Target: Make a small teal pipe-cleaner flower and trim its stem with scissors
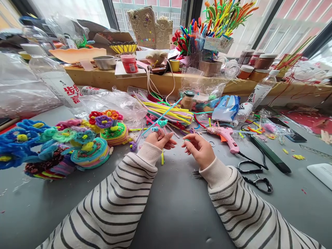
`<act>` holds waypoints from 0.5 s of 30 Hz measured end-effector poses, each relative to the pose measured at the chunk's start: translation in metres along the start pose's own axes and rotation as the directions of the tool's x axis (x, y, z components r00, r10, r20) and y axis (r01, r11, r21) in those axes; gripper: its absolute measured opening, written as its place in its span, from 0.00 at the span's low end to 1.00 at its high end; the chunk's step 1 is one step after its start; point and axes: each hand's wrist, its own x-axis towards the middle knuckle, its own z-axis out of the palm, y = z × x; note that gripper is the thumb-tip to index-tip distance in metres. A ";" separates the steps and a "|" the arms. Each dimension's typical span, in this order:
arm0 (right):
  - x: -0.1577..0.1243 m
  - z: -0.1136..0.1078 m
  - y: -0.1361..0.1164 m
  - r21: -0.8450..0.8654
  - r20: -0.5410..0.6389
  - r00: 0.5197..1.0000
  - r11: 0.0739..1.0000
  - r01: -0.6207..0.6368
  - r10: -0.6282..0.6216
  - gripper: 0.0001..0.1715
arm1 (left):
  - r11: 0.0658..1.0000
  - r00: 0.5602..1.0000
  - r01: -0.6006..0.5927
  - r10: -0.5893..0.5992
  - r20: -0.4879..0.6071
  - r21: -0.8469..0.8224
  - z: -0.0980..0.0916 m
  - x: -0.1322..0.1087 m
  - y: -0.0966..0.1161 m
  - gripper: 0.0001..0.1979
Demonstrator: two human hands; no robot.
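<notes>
My left hand [159,139] is closed around a small pipe-cleaner piece [162,123] with teal and pink curls, which shows above the fingers. A light blue pipe cleaner [168,113] slants up behind that hand; whether the hand grips it I cannot tell. My right hand [199,148] is a short gap away, thumb and fingers pinched on a tiny green bit too small to name. To the left stand fuzzy pipe-cleaner flowers [22,138] on round bases, one with a green top [114,133], another pale blue [90,152].
A pink glue gun [224,135] lies to the right, near black-handled scissors [259,181] and a dark green bar-shaped case [271,154]. Behind my hands is a heap of loose pipe cleaners [168,110] beside a small jar [187,100]. Water bottles [58,83] and a cluttered ledge [124,79] line the back.
</notes>
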 end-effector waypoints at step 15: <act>0.001 0.001 -0.005 0.235 0.046 0.980 0.951 -0.199 0.194 0.13 | 1.000 1.000 -0.011 0.011 0.019 0.014 -0.003 0.002 -0.004 0.17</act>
